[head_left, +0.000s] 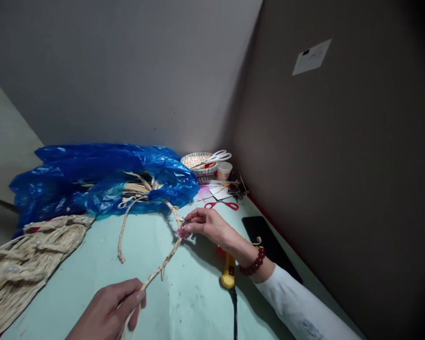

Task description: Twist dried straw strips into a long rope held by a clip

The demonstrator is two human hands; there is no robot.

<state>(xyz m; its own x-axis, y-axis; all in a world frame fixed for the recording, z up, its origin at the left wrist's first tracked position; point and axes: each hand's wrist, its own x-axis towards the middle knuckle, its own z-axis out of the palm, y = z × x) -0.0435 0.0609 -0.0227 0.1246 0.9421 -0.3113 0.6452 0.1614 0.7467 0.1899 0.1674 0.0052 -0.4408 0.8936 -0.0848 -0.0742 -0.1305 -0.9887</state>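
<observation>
A pale braided straw cord (pixel 168 257) runs across the table toward the blue bag. My left hand (pixel 115 307) pinches its lower end between thumb and fingers at the bottom of the view. Farther up, my right hand (pixel 212 226), with a dark red bead bracelet at the wrist, is closed on a small pinkish clip (pixel 184 230) with metal handles. The clip sits at the cord; whether it bites on the straw cannot be made out. A short loose braid (pixel 122 236) hangs from the straw bundle (pixel 136 189) in the bag.
The blue plastic bag (pixel 102 163) lies along the back wall. Finished-looking braided straw (pixel 38 264) is piled at left. Behind my right hand are red-handled scissors (pixel 230 205), a paper cup (pixel 224 171) and a basket (pixel 187 163). A yellow corded tool (pixel 228 276) and black phone-like slab (pixel 269 245) lie right.
</observation>
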